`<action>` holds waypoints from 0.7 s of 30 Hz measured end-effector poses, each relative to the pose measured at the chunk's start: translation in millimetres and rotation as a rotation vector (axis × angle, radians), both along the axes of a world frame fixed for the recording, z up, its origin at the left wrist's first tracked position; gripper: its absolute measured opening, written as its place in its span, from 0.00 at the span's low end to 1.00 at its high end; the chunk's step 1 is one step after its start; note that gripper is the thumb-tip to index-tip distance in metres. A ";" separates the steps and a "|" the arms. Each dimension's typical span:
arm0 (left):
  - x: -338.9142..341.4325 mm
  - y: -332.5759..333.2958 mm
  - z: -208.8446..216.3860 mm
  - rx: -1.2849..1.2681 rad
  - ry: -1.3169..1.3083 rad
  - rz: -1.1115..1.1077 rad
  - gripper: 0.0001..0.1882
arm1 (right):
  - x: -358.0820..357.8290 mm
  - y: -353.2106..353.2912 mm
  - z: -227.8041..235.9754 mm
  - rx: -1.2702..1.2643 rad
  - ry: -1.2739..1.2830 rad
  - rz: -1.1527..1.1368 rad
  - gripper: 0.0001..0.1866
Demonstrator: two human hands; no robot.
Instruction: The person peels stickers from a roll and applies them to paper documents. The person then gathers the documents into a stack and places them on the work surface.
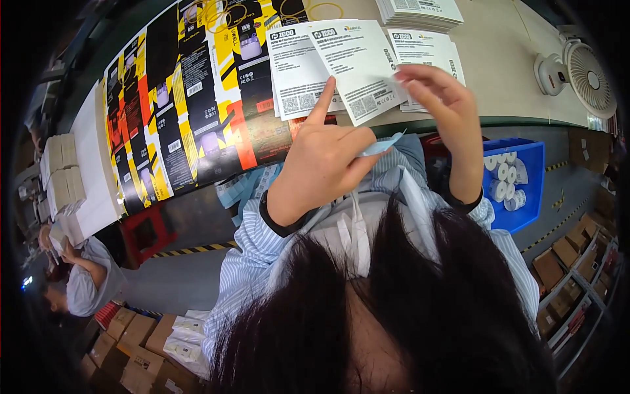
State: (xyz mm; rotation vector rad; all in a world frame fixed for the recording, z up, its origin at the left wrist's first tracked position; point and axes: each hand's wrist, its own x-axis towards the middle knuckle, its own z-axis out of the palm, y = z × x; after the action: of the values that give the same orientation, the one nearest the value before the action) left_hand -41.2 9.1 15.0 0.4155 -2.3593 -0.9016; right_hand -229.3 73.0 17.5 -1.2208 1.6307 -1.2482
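On the table in front of me lies a white printed sheet point(357, 69), tilted and overlapping another white printed sheet point(293, 62) on its left. My left hand point(323, 157) stretches its index finger to the lower left edge of the tilted sheet. Between its thumb and curled fingers it pinches a light-blue strip point(382, 144). At the right edge of the same sheet hovers my right hand point(449, 102), fingers bent and blurred by motion; whether they grip anything does not show. Under and behind it is a stack of similar white sheets point(430, 49).
Black and yellow printed packaging sheets point(190, 98) cover the table's left part, with yellow rubber bands point(220, 14) on top. A thick stack of sheets point(423, 14) stands at the back. To the right are a white fan point(587, 77) and a blue bin point(535, 177) of label rolls.
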 end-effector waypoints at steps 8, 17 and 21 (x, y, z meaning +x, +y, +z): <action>0.6 -2.8 8.9 0.073 0.081 0.138 0.04 | 6.0 3.6 -3.2 -0.026 -0.591 0.224 0.07; -12.8 4.4 14.8 0.210 0.175 0.319 0.05 | 18.6 -0.7 3.2 -0.274 -0.037 0.046 0.05; -11.5 1.5 17.5 0.306 0.130 0.174 0.08 | 14.8 -2.9 17.4 -0.416 0.083 0.038 0.03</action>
State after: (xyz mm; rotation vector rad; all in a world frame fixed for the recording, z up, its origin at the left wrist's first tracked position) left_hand -52.7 10.6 32.4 0.6517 -2.0368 -1.1716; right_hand -214.5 70.1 34.9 -1.5628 1.4379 -1.5823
